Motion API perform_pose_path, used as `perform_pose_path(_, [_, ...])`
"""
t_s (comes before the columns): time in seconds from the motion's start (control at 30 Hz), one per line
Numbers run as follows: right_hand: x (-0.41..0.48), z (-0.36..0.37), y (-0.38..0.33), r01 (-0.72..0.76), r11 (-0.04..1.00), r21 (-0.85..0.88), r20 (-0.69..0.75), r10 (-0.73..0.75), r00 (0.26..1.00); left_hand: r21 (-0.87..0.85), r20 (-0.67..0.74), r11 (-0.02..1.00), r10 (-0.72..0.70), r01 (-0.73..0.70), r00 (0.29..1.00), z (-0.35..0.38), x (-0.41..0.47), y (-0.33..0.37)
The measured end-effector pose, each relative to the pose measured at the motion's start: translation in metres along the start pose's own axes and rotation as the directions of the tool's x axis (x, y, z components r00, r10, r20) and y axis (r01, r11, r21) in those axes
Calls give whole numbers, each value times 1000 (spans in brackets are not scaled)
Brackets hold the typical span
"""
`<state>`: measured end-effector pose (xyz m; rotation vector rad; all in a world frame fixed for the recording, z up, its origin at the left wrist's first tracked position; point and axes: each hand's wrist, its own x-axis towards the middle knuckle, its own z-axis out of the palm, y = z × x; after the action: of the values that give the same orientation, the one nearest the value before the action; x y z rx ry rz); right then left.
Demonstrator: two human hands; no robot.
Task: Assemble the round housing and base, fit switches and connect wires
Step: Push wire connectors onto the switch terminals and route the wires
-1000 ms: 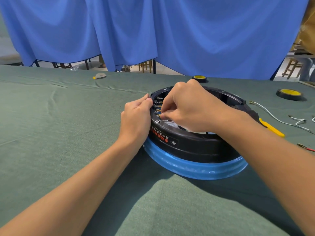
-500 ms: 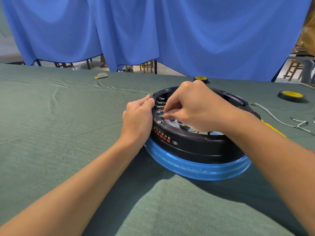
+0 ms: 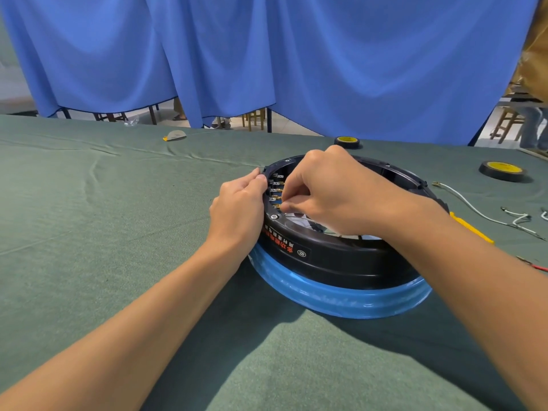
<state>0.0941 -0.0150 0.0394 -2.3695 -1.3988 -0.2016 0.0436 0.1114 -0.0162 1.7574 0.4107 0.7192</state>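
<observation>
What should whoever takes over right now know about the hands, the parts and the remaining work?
Left hand grips the outer rim of the black housing.
Right hand reaches inside; its fingers pinch at the lowest of the terminals in the wall.
The housing sits on the blue base on the green cloth.
Done: housing on base; switches look fitted.
Left: white wires and red wire lie loose on the cloth to the right, unconnected.

Both bare forearms reach forward. The left grip [image 3: 237, 203] holds the round housing [image 3: 326, 259] by its rim; the right grip [image 3: 332, 191], knuckles up, pinches a brass terminal [image 3: 277, 205] inside.
</observation>
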Motion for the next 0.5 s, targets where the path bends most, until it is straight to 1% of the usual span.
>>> perform_pose_path(0.07, [0, -2, 1, -5, 1000, 9, 16, 5, 1000, -46, -11, 997, -57, 56, 998, 0, -2, 1])
perform_pose_path(0.2, [-3, -4, 1, -16, 998, 56, 23, 15, 1000, -120, -154, 989, -110, 92, 982, 3, -12, 1])
perform_pose_path(0.23, [-3, -4, 1, -13, 998, 64, 21, 12, 1000, -139, -165, 986, -117, 95, 979, 3, -15, 2])
perform_pose_path(0.3, [-4, -4, 2, -5, 998, 64, 16, 4, 1000, -179, -131, 977, -137, 112, 982, 5, -16, 3])
perform_pose_path(0.37, [-4, -4, 2, -3, 998, 57, 13, 2, 1000, -179, -94, 978, -129, 111, 987, 7, -16, 2])
perform_pose_path(0.5, [-5, -4, 4, -2, 998, 64, 8, 2, 1000, -136, -111, 988, -94, 79, 989, 7, -16, 1])
